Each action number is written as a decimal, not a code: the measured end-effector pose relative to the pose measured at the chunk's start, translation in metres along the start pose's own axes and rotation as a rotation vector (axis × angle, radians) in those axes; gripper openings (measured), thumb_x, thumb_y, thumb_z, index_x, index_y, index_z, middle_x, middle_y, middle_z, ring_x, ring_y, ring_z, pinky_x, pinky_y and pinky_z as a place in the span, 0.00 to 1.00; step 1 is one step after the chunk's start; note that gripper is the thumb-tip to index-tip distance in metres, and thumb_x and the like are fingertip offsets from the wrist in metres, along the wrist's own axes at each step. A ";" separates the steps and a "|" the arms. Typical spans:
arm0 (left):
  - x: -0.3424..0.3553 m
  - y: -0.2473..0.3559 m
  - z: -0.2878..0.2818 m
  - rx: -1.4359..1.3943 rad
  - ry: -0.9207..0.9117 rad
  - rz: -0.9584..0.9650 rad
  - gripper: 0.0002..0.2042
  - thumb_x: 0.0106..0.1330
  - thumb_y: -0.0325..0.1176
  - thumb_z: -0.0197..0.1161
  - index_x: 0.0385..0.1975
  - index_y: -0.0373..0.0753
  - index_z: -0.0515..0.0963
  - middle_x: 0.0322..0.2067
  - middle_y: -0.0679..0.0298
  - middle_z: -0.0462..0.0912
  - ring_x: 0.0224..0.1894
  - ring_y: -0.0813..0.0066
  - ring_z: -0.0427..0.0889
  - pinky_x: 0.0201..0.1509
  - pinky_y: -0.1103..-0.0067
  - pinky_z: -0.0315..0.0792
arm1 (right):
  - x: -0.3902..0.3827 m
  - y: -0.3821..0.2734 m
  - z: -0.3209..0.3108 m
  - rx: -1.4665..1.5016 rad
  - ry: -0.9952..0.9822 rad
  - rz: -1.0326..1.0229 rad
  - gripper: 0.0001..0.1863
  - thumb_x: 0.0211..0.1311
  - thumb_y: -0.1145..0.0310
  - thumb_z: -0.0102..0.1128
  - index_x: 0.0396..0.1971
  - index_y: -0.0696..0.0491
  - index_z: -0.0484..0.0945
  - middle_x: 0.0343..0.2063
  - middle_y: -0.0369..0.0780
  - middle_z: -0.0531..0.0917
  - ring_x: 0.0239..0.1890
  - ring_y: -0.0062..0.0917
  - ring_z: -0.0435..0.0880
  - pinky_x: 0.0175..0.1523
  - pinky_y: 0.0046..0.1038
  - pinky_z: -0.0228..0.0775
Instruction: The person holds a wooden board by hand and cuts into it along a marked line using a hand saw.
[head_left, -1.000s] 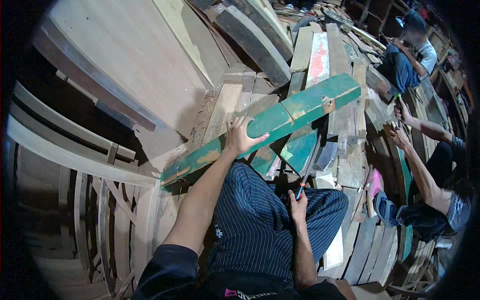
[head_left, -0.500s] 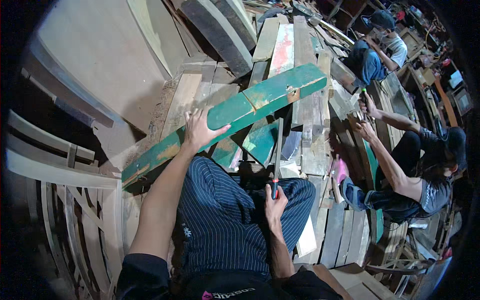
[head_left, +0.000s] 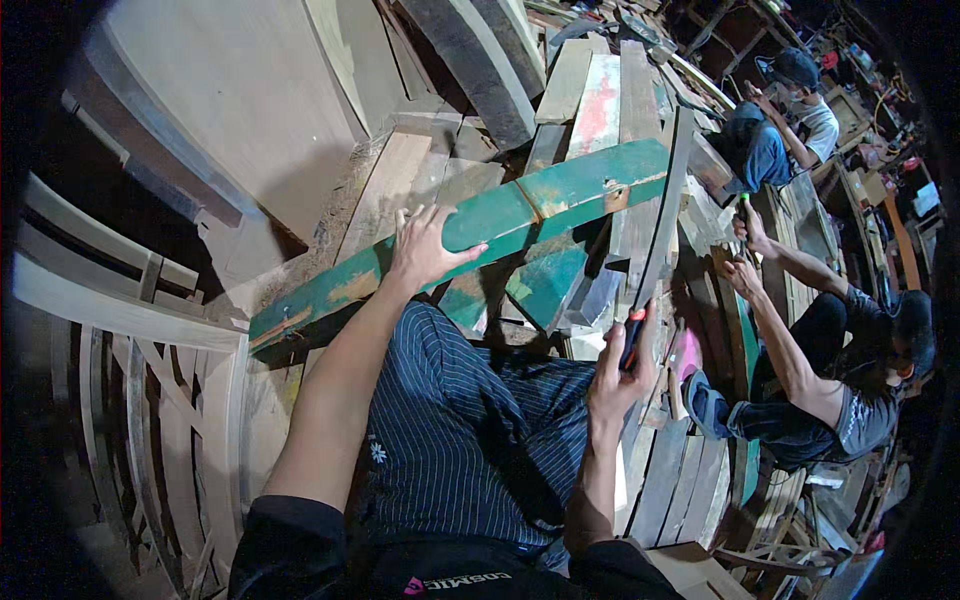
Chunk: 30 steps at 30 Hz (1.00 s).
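A long green-painted wooden beam [head_left: 575, 190] with scuffed bare patches and a groove across it lies slantwise in front of me. My left hand [head_left: 425, 245] grips it near the middle, fingers over the top and thumb along the near side. In my right hand [head_left: 620, 370] is a long flat file [head_left: 665, 205] by its red and black handle. Its grey blade points up and away, close to the beam's right end; whether they touch I cannot tell. Below the beam lie more green-painted wood pieces [head_left: 548, 285].
A pale wooden frame with slats [head_left: 120, 310] stands at my left, below large leaning panels [head_left: 230, 110]. To the right, one person [head_left: 820, 350] crouches, holding a green-tipped tool; another person [head_left: 790, 120] sits farther back. Loose planks [head_left: 660, 480] cover the ground.
My right hand has risen and moved right with the file, bringing its blade from below the beam to beside its right end. My left hand keeps its grip; the whole view has shifted slightly.
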<state>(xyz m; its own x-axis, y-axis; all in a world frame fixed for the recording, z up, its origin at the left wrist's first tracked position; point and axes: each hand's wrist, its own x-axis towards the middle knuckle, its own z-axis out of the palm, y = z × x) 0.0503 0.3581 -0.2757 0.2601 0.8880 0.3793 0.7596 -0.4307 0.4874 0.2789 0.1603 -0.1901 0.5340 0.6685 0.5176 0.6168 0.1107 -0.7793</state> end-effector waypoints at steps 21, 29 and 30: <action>0.002 -0.002 -0.001 -0.025 -0.036 -0.009 0.35 0.47 0.61 0.73 0.47 0.37 0.78 0.44 0.52 0.81 0.51 0.52 0.78 0.63 0.57 0.63 | -0.034 0.033 0.042 -0.343 -0.281 0.116 0.26 0.66 0.72 0.58 0.64 0.51 0.70 0.38 0.54 0.84 0.38 0.47 0.86 0.39 0.39 0.76; 0.000 0.007 -0.003 -0.007 -0.029 0.023 0.34 0.47 0.62 0.71 0.44 0.37 0.79 0.43 0.52 0.82 0.51 0.54 0.78 0.62 0.60 0.61 | 0.034 0.007 0.079 -0.448 -0.326 0.107 0.25 0.65 0.69 0.58 0.63 0.51 0.71 0.21 0.57 0.80 0.27 0.53 0.83 0.31 0.44 0.72; 0.000 0.006 -0.004 -0.012 -0.037 0.009 0.35 0.47 0.62 0.71 0.44 0.37 0.79 0.44 0.52 0.82 0.51 0.55 0.78 0.62 0.61 0.62 | 0.031 0.008 0.080 -0.436 -0.328 0.110 0.25 0.65 0.69 0.58 0.63 0.51 0.71 0.21 0.57 0.80 0.27 0.53 0.83 0.31 0.44 0.72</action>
<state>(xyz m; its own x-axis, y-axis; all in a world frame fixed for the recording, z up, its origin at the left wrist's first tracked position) 0.0527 0.3546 -0.2699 0.2887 0.8893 0.3548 0.7499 -0.4404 0.4936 0.2543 0.2406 -0.2084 0.4437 0.8605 0.2504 0.7871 -0.2406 -0.5680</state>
